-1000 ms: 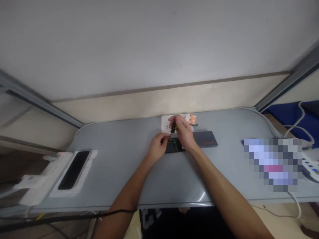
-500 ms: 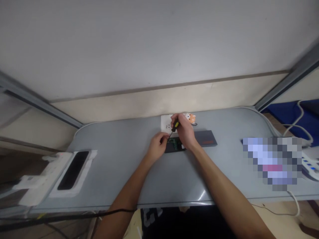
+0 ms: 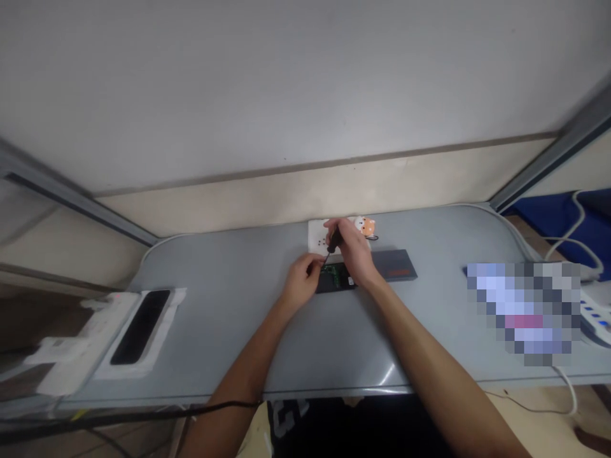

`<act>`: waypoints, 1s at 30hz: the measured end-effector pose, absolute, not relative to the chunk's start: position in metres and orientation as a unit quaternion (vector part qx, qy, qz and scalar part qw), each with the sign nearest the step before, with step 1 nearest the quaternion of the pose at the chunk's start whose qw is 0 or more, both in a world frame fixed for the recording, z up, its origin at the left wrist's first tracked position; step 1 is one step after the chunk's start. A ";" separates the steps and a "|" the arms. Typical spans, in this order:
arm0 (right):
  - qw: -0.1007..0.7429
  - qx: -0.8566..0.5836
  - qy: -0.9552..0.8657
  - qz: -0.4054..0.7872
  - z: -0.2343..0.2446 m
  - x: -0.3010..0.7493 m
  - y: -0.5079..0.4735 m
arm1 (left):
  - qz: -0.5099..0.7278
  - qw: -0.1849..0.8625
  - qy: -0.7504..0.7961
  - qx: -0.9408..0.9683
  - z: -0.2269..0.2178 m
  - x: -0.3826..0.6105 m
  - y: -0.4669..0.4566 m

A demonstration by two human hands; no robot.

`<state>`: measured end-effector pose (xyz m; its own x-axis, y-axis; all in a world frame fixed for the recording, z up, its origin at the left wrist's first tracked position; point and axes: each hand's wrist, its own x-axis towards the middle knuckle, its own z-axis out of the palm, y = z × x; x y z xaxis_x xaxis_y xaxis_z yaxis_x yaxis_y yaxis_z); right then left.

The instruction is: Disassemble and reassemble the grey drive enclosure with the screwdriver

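Note:
My right hand [image 3: 353,251] is closed round the handle of a small dark screwdriver [image 3: 333,241], whose tip points down at a green circuit board [image 3: 331,275]. The board lies in a dark open case [image 3: 334,283] on the grey table [image 3: 229,318]. With its fingers pinched, my left hand [image 3: 301,280] steadies the left end of the case next to the screwdriver tip. A dark cover [image 3: 394,265] with a red label lies just right of my right hand.
A white pad [image 3: 319,234] and a small orange-and-white figure [image 3: 366,226] lie behind the hands. A white tray with a black device [image 3: 140,326] sits at the left edge. A white power strip [image 3: 594,312] and cables are at the right. A blurred patch covers part of the right side.
The screwdriver handle has turned in my right hand: its yellow band showed half a second ago and now only dark shows. Both hands stay over the board.

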<state>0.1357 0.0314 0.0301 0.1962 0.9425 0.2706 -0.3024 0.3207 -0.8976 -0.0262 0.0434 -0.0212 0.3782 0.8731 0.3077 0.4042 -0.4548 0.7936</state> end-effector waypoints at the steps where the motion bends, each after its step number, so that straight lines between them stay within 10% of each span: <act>1: 0.682 -0.364 -0.439 0.458 0.030 0.136 0.031 | 0.371 0.316 0.416 0.768 -0.021 -0.026 0.043; 30: 0.676 -0.493 -0.444 0.321 0.025 0.140 0.030 | 0.379 0.325 0.398 0.770 -0.023 -0.026 0.044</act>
